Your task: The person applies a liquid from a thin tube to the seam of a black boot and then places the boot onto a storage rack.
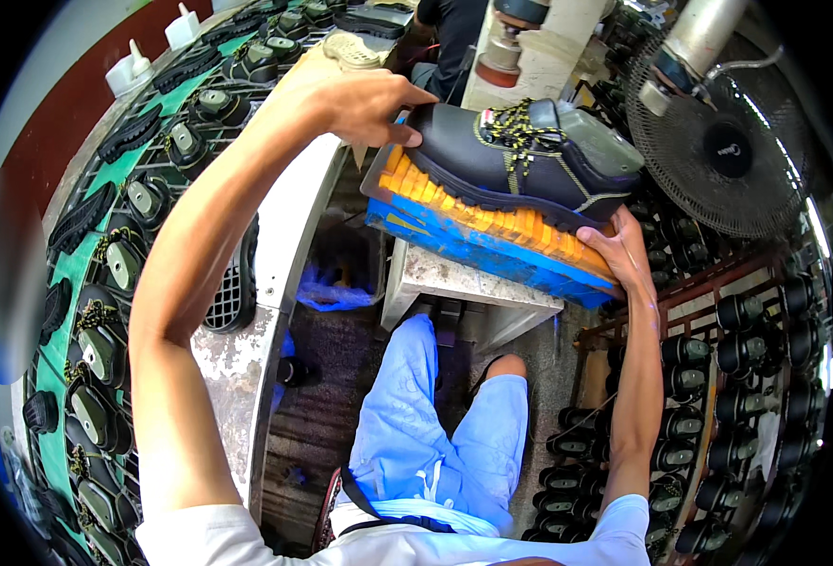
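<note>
Blue trousers [407,415] are showing nearest. Beyond, a white stand [435,271] is supporting a blue box [473,255] with orange blocks [473,208], where a black shoe [468,156] is lying. The right hand [626,253] is curling partly closed around its heel; the left hand [365,106] is cupping the toe, thumb and forefinger parted. A fan [699,184] is standing behind.

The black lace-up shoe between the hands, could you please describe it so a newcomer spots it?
Find the blue holder, upper centre, topped with orange blocks. The black lace-up shoe rests on them, toe at the left hand, heel at the right hand; it alone sits on orange.
</note>
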Tool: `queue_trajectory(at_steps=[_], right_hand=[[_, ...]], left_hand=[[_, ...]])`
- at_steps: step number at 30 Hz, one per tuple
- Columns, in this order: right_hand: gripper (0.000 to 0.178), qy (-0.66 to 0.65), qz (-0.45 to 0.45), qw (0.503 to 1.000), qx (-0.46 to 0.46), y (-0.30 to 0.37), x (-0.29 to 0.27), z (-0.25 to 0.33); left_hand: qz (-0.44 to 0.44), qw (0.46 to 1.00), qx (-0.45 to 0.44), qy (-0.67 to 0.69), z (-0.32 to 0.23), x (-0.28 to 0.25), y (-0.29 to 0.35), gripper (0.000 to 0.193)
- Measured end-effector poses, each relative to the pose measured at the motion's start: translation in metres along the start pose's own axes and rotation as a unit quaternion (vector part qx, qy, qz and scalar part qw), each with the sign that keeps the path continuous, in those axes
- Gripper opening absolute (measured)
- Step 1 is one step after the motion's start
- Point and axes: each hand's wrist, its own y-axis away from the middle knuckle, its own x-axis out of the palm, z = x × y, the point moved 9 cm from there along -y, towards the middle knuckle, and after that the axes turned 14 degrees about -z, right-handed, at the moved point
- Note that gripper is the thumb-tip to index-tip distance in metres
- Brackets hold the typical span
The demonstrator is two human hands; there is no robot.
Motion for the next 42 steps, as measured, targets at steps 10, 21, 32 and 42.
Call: queue_trajectory(at_steps=[10,21,32,42], right_hand=[[0.067,-0.062,-0.015,0.997,-0.033,0.005,0.000,0.005],[0.071,-0.120,0.000,0.991,-0.051,0.009,-0.006,0.001],[0.061,-0.126,-0.001,0.991,-0.042,0.006,-0.006,0.001],[0.034,-0.009,-0.097,0.993,-0.068,0.024,-0.027,-0.004]], left_hand=[[-0.225,0.972,-0.066,-0.013,-0.027,0.034,-0.034,0.074],[-0.124,0.952,-0.130,0.247,0.004,0.029,-0.016,0.071],[-0.124,0.871,-0.196,0.432,0.022,0.045,0.019,0.091],[-0.106,0.867,-0.167,0.457,0.043,0.065,-0.010,0.091]])
